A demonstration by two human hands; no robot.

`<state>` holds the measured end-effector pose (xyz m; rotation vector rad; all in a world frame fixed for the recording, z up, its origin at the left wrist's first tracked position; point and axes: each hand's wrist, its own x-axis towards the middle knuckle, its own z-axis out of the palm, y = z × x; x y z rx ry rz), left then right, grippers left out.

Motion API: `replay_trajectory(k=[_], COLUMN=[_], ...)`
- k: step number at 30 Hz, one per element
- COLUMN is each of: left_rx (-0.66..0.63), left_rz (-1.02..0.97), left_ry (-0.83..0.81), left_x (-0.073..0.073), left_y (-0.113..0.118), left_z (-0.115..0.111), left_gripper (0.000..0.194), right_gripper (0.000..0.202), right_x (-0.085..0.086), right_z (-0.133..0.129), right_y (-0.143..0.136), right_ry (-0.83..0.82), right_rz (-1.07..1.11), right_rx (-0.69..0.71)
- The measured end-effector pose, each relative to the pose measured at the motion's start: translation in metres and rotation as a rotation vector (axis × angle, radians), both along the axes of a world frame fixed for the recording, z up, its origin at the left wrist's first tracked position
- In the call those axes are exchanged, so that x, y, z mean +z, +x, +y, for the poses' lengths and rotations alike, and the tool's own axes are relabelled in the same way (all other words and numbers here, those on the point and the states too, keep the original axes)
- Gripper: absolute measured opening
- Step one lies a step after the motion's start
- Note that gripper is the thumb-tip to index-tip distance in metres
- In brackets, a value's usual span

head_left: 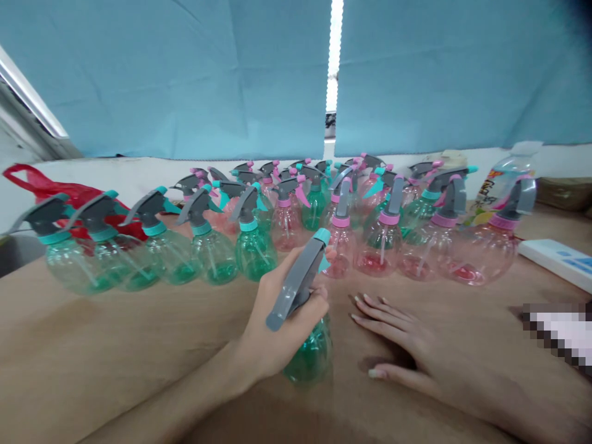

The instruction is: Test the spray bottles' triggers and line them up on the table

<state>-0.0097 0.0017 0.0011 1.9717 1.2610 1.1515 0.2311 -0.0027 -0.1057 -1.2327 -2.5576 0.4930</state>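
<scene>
My left hand point(282, 308) is wrapped round the neck of a green spray bottle point(311, 357) with a grey and teal spray head, near the middle of the table. The bottle leans slightly, and its neck is hidden by my fingers. To its right, my right hand point(411, 339) lies low over the wooden table point(185, 345), fingers spread and holding nothing. Just beyond my hands stand a green bottle point(256, 251) with a teal collar and a pink bottle point(339, 250) with a pink collar.
Several more green and pink spray bottles stand in rows behind. A red plastic bag point(78, 191) is at the back left. At the right are a labelled drink bottle point(502, 185), a white box-like object point(557, 259) and a pixelated patch. Blue cloth point(185, 80) hangs behind.
</scene>
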Motion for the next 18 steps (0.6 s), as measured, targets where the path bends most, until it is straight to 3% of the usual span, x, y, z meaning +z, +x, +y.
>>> replay_trajectory(k=[11, 18], left_rx=[0.027, -0.082], left_rz=[0.017, -0.015], left_ry=[-0.023, -0.111], left_x=[-0.0018, 0.0058], left_y=[0.0000, -0.0023], left_z=[-0.0026, -0.0023], left_gripper=[0.003, 0.020], right_gripper=[0.066, 0.066], right_x=[-0.0010, -0.0032], right_z=[0.0005, -0.0001], right_y=[0.0008, 0.0022], right_ry=[0.015, 0.015], right_rz=[-0.027, 0.014], right_rx=[0.011, 0.010])
